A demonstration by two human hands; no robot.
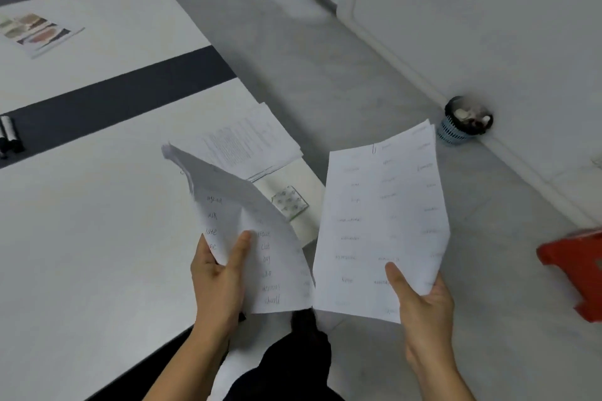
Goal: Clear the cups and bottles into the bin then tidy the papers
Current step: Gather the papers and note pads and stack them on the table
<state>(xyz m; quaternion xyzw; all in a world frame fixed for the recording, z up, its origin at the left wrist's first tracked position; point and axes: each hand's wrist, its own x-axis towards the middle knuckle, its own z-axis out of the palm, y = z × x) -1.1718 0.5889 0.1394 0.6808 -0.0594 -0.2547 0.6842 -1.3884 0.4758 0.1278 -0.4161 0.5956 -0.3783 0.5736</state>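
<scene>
Paper stack (247,146): lies at the corner of the table (97,221); I take it as my landmark. Left hand (221,273): on the near side of the stack, thumb and curled fingers pinching the bottom edge of a handwritten sheet (234,202), which curls and runs lengthwise up toward the stack. Right hand (423,299): right of the stack, beyond the table edge, thumb on top, pinching the lower corner of printed sheets (381,221), long axis also pointing away from me. Bin (465,122): far right of the stack, on the floor, holding rubbish. I judge the left hand nearer the stack, so its sheet lands first; the right must swing leftward.
</scene>
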